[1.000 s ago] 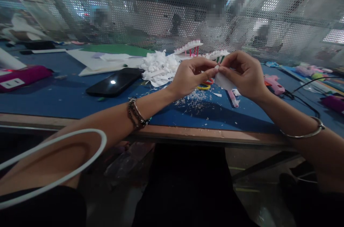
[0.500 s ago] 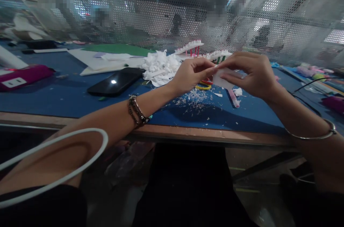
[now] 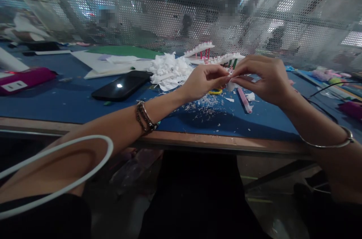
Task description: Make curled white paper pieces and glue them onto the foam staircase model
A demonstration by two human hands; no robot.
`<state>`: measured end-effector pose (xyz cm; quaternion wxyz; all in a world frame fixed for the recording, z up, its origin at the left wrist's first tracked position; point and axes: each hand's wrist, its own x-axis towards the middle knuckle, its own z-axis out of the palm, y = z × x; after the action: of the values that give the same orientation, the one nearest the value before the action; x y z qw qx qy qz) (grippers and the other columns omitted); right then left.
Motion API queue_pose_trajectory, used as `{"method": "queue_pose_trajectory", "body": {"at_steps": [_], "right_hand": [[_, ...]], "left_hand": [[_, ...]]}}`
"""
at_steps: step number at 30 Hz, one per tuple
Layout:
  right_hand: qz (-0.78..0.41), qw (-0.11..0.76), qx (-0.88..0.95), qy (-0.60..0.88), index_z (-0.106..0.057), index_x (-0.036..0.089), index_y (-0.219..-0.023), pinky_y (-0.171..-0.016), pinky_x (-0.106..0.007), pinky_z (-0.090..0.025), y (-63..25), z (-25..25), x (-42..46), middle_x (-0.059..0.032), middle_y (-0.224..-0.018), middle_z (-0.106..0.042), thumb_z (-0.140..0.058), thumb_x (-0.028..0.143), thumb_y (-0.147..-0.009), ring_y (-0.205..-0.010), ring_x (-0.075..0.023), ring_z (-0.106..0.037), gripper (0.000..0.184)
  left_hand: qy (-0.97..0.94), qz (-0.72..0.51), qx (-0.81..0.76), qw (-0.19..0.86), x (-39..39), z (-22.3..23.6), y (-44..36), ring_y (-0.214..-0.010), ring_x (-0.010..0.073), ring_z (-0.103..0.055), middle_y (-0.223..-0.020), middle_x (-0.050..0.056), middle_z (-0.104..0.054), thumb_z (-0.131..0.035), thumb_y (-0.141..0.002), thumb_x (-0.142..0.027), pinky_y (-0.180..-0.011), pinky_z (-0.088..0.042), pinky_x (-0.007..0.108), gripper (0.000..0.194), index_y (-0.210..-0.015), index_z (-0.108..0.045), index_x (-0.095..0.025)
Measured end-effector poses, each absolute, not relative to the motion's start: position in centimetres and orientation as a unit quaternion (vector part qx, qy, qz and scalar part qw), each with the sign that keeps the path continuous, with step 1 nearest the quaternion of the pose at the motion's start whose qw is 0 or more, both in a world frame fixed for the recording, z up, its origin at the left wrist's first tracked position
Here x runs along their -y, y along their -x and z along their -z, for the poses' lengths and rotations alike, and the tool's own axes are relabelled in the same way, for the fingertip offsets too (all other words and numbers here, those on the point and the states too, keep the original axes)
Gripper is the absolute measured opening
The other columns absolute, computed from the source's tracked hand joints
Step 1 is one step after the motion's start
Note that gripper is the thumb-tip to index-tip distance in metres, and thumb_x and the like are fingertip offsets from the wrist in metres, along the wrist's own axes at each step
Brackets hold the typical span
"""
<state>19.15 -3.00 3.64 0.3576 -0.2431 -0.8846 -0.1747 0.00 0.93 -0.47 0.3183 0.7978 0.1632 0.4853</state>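
Note:
Both hands meet above the blue table (image 3: 65, 103), pinching one small white paper piece (image 3: 232, 85) between them. My left hand (image 3: 202, 81) grips its left end with thumb and fingertips. My right hand (image 3: 264, 78) is curled over its right part, hiding most of it. Under the hands lie white paper scraps (image 3: 205, 102), a yellow ring (image 3: 215, 91) and a pink stick (image 3: 244, 100). A heap of white paper petals (image 3: 169, 70) sits just behind my left hand.
A black phone (image 3: 121, 86) lies left of the heap, with white sheets (image 3: 113, 65) and a green sheet (image 3: 124, 50) behind. A magenta case (image 3: 24, 80) is far left. A black cable (image 3: 325, 88) runs at right. Perforated screen (image 3: 181, 13) closes the back.
My right hand has closed further over the white paper piece, so less of it shows. Both hands stay together in nearly the same place.

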Motion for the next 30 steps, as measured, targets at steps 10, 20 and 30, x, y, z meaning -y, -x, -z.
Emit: {"method": "queue_pose_trajectory", "body": {"at_steps": [10, 20, 30], "right_hand": [[0.066, 0.434, 0.848, 0.297, -0.063, 0.021, -0.074, -0.059, -0.028, -0.048, -18.9, -3.0, 2.8, -0.0026, -0.076, -0.066, -0.066, 0.027, -0.077, -0.068, -0.0147, -0.06, 0.007], [0.062, 0.478, 0.835, 0.264, -0.061, 0.021, -0.073, -0.061, -0.029, -0.047, -18.5, -2.4, 2.6, -0.0021, -0.076, -0.064, -0.066, 0.029, -0.077, -0.07, -0.0145, -0.058, 0.011], [-0.044, 0.502, 0.818, 0.276, -0.061, 0.019, -0.072, -0.054, -0.025, -0.043, -18.3, -2.6, 2.9, -0.0001, -0.071, -0.061, -0.064, 0.025, -0.077, -0.063, -0.0101, -0.055, 0.008]], "left_hand": [[-0.775, -0.516, -0.139, 0.337, -0.7, 0.6, -0.3, -0.069, 0.0085, -0.064, -0.074, 0.0, -0.066, -0.069, -0.07, -0.051, -0.069, -0.056, 0.022, 0.039, -0.082, -0.065, -0.014], [-0.781, -0.554, -0.131, 0.258, -0.1, 0.5, -0.5, -0.069, 0.0068, -0.059, -0.074, -0.001, -0.061, -0.07, -0.071, -0.047, -0.064, -0.052, 0.018, 0.035, -0.08, -0.063, -0.014], [-0.796, -0.542, -0.126, 0.238, -0.8, 0.3, -0.1, -0.077, 0.0093, -0.061, -0.085, 0.001, -0.064, -0.066, -0.075, -0.048, -0.068, -0.054, 0.021, 0.035, -0.09, -0.068, -0.017]]}}
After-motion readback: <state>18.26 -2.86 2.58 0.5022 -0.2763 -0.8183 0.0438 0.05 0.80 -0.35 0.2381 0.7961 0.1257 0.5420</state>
